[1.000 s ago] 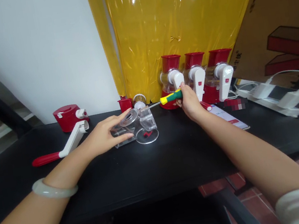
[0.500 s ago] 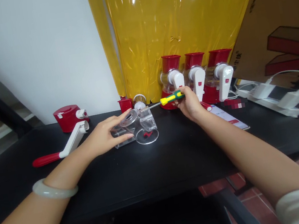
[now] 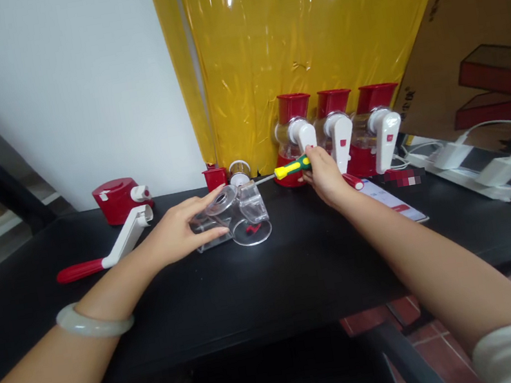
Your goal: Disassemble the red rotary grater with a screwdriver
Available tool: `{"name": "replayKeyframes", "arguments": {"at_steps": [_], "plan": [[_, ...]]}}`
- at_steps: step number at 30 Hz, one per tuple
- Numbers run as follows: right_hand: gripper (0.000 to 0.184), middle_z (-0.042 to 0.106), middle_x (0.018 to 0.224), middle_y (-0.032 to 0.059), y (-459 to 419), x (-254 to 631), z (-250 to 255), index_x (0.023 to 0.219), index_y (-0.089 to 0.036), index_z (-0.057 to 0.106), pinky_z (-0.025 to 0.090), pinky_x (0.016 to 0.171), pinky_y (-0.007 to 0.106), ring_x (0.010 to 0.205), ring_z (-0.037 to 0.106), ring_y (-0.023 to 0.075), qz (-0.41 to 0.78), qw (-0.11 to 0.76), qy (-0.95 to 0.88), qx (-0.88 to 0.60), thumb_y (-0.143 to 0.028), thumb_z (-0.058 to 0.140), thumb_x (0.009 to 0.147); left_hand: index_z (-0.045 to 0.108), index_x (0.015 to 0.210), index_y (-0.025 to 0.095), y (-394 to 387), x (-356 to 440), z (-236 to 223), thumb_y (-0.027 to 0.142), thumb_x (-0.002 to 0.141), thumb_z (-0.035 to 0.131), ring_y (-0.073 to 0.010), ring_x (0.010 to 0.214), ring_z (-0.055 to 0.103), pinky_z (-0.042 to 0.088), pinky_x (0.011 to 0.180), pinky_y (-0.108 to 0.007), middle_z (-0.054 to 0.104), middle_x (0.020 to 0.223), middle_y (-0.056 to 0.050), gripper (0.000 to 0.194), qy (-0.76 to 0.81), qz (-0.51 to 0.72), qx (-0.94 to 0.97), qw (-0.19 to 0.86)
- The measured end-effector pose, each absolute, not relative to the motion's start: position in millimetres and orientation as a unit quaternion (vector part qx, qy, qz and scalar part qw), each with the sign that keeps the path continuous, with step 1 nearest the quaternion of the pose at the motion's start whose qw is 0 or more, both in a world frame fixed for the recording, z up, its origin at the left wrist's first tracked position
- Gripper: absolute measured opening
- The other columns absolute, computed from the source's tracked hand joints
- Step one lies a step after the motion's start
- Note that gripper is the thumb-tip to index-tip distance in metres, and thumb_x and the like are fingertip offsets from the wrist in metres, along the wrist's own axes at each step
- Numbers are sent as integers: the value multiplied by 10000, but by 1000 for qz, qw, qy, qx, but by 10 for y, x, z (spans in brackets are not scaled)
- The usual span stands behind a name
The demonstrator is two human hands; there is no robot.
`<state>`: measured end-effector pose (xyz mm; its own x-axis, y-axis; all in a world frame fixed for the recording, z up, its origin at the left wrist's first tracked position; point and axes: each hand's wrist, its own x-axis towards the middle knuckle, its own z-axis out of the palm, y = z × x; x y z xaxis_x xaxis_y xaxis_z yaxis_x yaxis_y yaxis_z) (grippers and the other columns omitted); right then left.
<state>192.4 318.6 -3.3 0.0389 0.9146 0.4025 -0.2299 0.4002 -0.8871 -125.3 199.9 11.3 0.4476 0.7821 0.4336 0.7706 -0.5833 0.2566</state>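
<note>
My left hand (image 3: 177, 232) grips a clear plastic grater housing (image 3: 222, 201), its thumb and fingers around the left part as it lies on its side on the black table (image 3: 273, 299). A small red piece (image 3: 254, 228) shows through the round opening at its front. In my right hand (image 3: 325, 174) is a screwdriver (image 3: 291, 168) with a yellow and green handle, held by the handle end. Its shaft points left to the upper right edge of the housing; the tip's exact contact cannot be made out.
A red base (image 3: 116, 202) and a white crank with red handle (image 3: 122, 243) lie left. Behind the housing are a red pusher (image 3: 215, 178) and a grating drum (image 3: 239, 170). Three assembled red graters (image 3: 336, 132), a phone (image 3: 397, 203) and a power strip (image 3: 468, 175) stand right.
The fingers of my right hand have shifted slightly on the screwdriver handle. My left hand and the housing keep their places; the whole view has drifted a little.
</note>
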Motion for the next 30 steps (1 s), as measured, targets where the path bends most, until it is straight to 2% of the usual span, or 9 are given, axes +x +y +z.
{"name": "replayKeyframes", "arguments": {"at_steps": [8,12,16,18,20,22,24,30], "plan": [[163,453,650,-57,3099,1852,46,808,-239,474,424,447,225,481,427,87,484,666,-469,-319,-365,575,791,371,1572,319,2002,-1256,115,576,884,670,-218,923,617,517,844,-329,638,1079,-61,792,455,265,850,13],[186,491,705,-41,3106,1853,43,790,-233,472,452,476,235,516,469,90,493,672,-463,-302,-383,582,778,371,1573,314,1996,-1253,120,581,884,665,-216,903,616,518,818,-322,642,1076,-61,794,458,263,849,14],[298,497,690,-45,3138,1865,13,800,-244,462,463,465,240,532,515,106,469,681,-469,-311,-518,578,823,366,1574,318,1995,-1253,119,582,888,661,-215,909,615,512,834,-327,640,1065,-57,792,456,263,850,8],[363,477,644,-59,3148,1872,2,808,-251,454,458,451,240,496,494,104,454,678,-482,-319,-590,581,833,368,1574,314,1997,-1254,118,585,887,663,-216,915,614,513,833,-325,637,1063,-59,796,456,262,850,10],[402,409,565,-90,3145,1875,0,803,-256,439,448,435,237,427,414,91,447,669,-497,-327,-619,611,826,371,1573,308,1999,-1254,116,587,885,665,-212,900,611,515,812,-316,634,1055,-59,798,456,262,850,13],[410,329,504,-119,3129,1870,6,792,-258,422,440,430,231,382,325,77,451,658,-503,-331,-598,651,817,372,1573,306,2001,-1253,115,585,884,667,-209,894,610,514,806,-313,633,1055,-57,800,456,263,850,13],[390,300,480,-130,3107,1860,18,785,-257,417,440,436,225,374,296,72,461,655,-499,-331,-551,671,816,373,1572,309,2001,-1251,113,587,884,666,-207,893,610,514,812,-314,633,1056,-54,799,456,265,850,12],[246,443,547,-91,3061,1825,61,813,-244,448,418,444,216,451,437,91,497,663,-455,-327,-396,641,805,377,1571,305,2002,-1255,107,592,877,671,-202,876,608,521,796,-308,629,1046,-55,806,456,266,849,17]]}}
